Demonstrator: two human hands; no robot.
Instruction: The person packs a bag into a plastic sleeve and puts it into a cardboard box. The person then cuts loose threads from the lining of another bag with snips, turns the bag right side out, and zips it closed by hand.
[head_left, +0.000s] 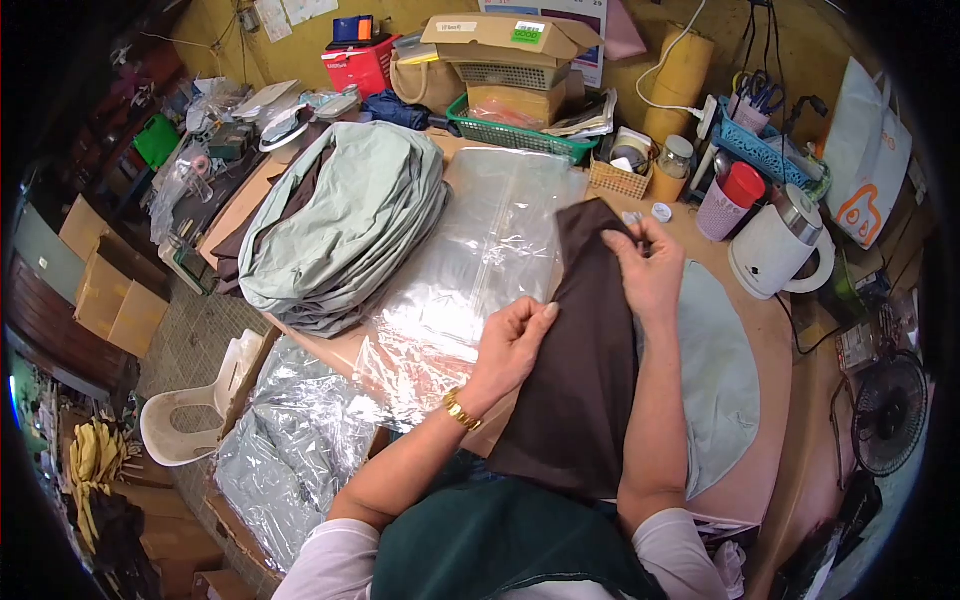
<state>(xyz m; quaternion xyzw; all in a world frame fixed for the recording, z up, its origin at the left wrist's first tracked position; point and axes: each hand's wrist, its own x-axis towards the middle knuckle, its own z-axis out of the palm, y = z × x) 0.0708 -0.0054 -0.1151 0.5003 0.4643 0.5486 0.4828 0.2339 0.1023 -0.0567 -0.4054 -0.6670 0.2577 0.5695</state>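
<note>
A dark brown piece of fabric [585, 345] hangs between my two hands, its lower end falling over the table's near edge. My left hand [515, 345] pinches its left edge about midway down. Higher up, my right hand [648, 265] is closed on its top right edge. Beneath and to the right lies a flat, pale grey-green fabric piece [718, 380], partly covered by my right arm. Left of the brown fabric is a stack of clear plastic bags [480, 240]. Farther left sits a thick folded pile of grey-green fabric [345, 220] with some brown cloth in it.
A box of plastic-wrapped grey cloth [290, 450] stands at lower left beside a white chair [190, 410]. Along the back are a green basket [520, 136] and cardboard box [510, 38]. A white kettle [775, 245], pink cup [722, 208] and black fan [890, 412] line the right.
</note>
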